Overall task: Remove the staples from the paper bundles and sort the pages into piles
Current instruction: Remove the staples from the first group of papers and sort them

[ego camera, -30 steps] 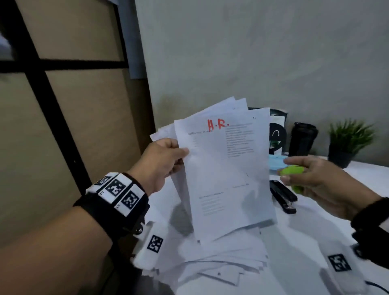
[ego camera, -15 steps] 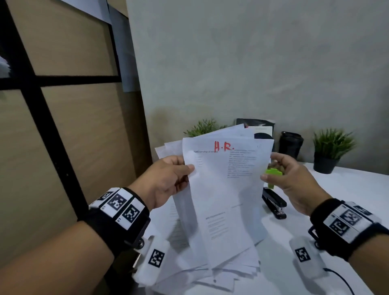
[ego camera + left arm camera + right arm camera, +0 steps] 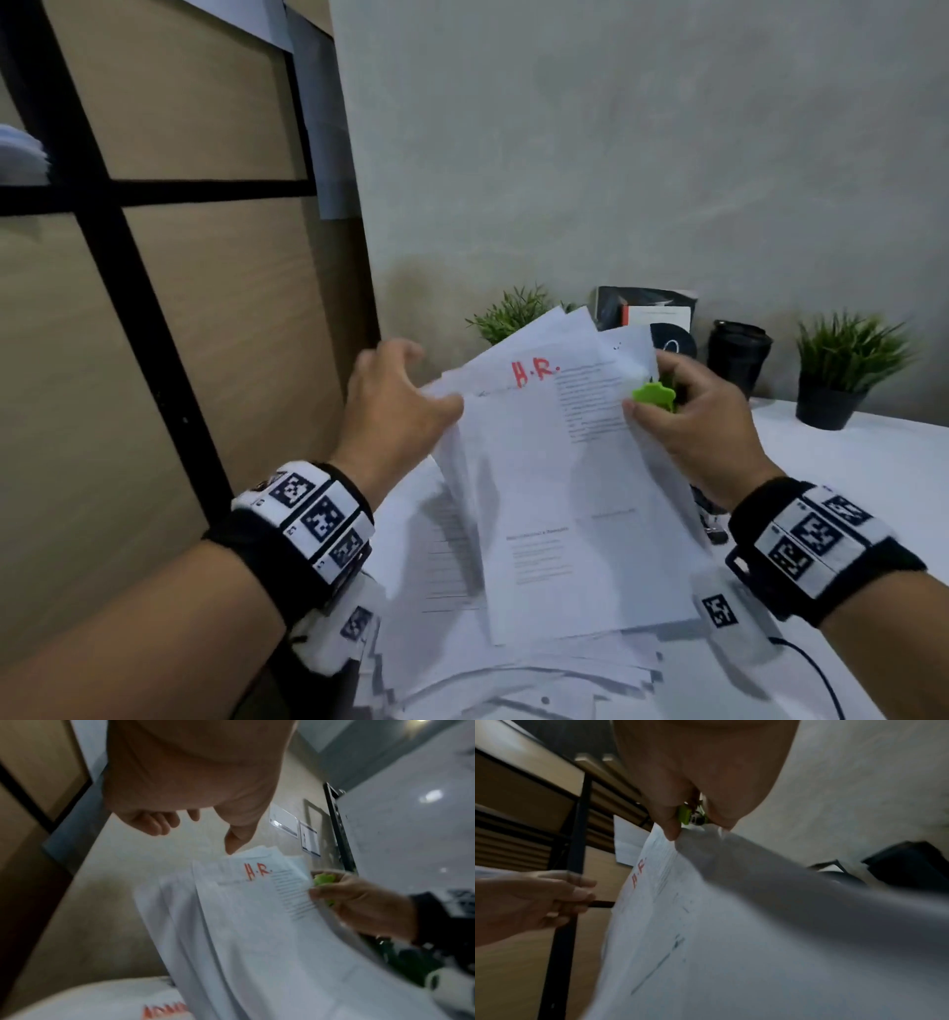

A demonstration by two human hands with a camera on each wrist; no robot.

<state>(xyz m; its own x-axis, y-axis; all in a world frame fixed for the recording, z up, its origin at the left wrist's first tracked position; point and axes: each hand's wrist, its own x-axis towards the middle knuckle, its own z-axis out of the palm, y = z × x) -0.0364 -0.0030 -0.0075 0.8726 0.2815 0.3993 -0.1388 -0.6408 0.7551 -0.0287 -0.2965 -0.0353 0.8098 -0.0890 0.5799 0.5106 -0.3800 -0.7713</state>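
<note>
At the bundle's (image 3: pixel 554 462) right edge: right hand (image 3: pixel 703 431) pinches pages, green remover (image 3: pixel 653 397) tucked in its fingers. Left hand (image 3: pixel 395 406), gripping half a second ago, now spread, released. Bundle aloft over desk pile (image 3: pixel 513 673); handover done, likely freeing left for sorting.

A paper bundle (image 3: pixel 565 488) marked "H.R." in red was held above a white desk (image 3: pixel 873 462) strewn with loose pages (image 3: pixel 513 673). The right hand (image 3: pixel 703 416) pinched the bundle's upper right edge together with a green staple remover (image 3: pixel 653 397), while the left hand (image 3: pixel 395 406), fingers loosely spread, lay at the upper left corner. Two potted plants (image 3: pixel 842 370), a black cup (image 3: pixel 738 360) and a black stapler (image 3: pixel 711 519) stood behind.
</note>
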